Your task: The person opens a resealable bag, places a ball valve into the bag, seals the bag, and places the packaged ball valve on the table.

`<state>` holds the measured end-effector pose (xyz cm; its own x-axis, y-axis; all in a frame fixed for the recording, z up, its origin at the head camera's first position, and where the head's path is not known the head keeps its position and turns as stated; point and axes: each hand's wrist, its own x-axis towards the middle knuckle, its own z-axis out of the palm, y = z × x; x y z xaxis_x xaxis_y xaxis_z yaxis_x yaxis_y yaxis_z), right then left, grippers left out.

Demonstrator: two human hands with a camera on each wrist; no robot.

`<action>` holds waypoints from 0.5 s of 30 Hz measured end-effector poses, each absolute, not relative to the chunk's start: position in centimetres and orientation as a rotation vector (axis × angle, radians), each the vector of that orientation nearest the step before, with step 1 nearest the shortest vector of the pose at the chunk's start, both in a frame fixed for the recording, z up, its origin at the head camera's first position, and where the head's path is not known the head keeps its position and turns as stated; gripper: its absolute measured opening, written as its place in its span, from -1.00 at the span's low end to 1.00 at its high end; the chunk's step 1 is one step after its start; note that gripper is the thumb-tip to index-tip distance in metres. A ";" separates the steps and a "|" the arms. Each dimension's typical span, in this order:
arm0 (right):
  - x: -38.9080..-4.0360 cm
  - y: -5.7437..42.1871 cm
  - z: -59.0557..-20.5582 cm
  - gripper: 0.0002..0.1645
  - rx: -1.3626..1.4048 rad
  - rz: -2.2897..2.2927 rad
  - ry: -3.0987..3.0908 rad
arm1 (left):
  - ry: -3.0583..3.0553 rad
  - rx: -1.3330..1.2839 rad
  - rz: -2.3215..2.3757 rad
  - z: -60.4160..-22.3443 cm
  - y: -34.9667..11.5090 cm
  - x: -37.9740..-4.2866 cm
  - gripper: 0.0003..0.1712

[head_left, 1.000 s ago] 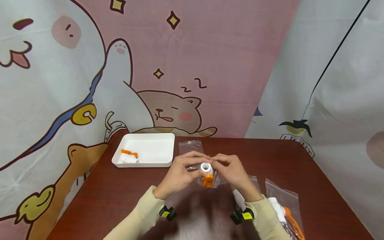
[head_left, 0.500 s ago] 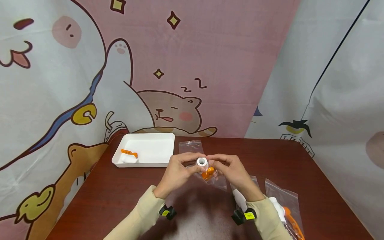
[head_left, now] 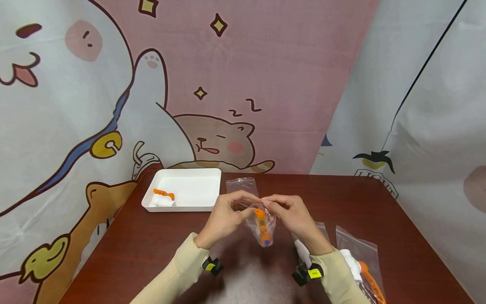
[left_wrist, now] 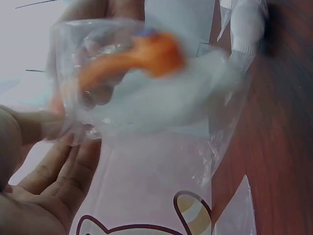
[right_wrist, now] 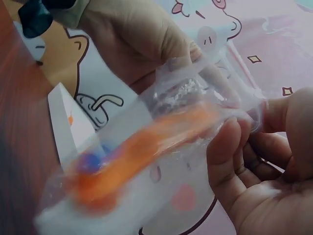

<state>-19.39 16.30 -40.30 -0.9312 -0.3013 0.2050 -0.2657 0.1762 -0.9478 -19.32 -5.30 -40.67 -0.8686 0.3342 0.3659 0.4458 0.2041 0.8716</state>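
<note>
A clear plastic bag [head_left: 271, 226] hangs between my two hands above the table. Inside it is an orange strip-like piece [head_left: 261, 221] with a small blue spot near its lower end. A white, bottle-like body [left_wrist: 161, 100] shares the bag, blurred in the left wrist view. My left hand [head_left: 224, 219] pinches the bag's upper edge on one side. On the other side my right hand [head_left: 294, 215] pinches the same edge, the fingertips of both hands close together. In the right wrist view the bag [right_wrist: 54, 196] slants down from the fingers; its opening is partly hidden by them.
At the back left stands a white tray [head_left: 199, 194] holding an orange strip [head_left: 164, 194] and a white item [head_left: 164, 202]. A flat clear bag [head_left: 241, 182] lies behind the hands. Two filled bags lie right: one beside my right forearm, another with a white bottle [head_left: 351, 264] and orange piece [head_left: 371, 280].
The white bottle's round opening, facing up earlier, no longer shows in the head view. The bag has turned, so the orange piece now hangs lengthwise toward me. Both hands stay nearly in place.
</note>
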 end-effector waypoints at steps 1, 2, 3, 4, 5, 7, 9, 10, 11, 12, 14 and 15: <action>-19.4 16.3 -40.3 -0.77 -0.592 -1.915 2.383 | -2.356 -0.765 -1.754 -40.7 -5.3 -19.3 -0.69; -19.4 16.3 -40.4 -0.77 -0.611 -1.914 2.382 | -2.351 -0.762 -1.750 -40.6 -5.2 -19.4 -0.72; -19.5 16.3 -40.4 -0.77 -0.625 -1.914 2.382 | -2.347 -0.759 -1.744 -40.6 -5.2 -19.4 -0.74; -19.5 16.3 -40.5 -0.77 -0.637 -1.910 2.389 | -2.343 -0.759 -1.733 -40.6 -5.1 -19.4 -0.76; -19.5 16.3 -40.5 -0.77 -0.646 -1.899 2.404 | -2.340 -0.760 -1.718 -40.5 -5.0 -19.4 -0.78; -19.6 16.4 -40.5 -0.78 -0.643 -1.870 2.444 | -2.336 -0.760 -1.694 -40.4 -4.9 -19.4 -0.79; -19.6 16.5 -40.5 -0.78 -0.653 -1.830 2.483 | -2.328 -0.764 -1.658 -40.2 -4.8 -19.4 -0.82; -19.6 16.5 -40.5 -0.79 -0.660 -1.804 2.511 | -2.323 -0.766 -1.634 -40.1 -4.8 -19.4 -0.83; -19.5 16.6 -40.5 -0.80 -0.668 -1.783 2.529 | -2.319 -0.766 -1.612 -40.0 -4.7 -19.5 -0.85; -19.4 16.6 -40.5 -0.80 -0.683 -1.766 2.541 | -2.315 -0.765 -1.589 -39.9 -4.7 -19.5 -0.86; -19.2 16.6 -40.4 -0.79 -0.730 -1.720 2.590 | -2.304 -0.760 -1.536 -39.7 -4.6 -19.6 -0.89; -19.0 16.6 -40.4 -0.78 -0.757 -1.697 2.626 | -2.303 -0.753 -1.504 -39.6 -4.5 -19.7 -0.88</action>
<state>-19.02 16.63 -40.41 -0.8866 -0.3442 0.3091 -0.4232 0.3337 -0.8423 -19.65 -4.52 -39.62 -0.8220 0.2668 0.5031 0.5680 0.3187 0.7589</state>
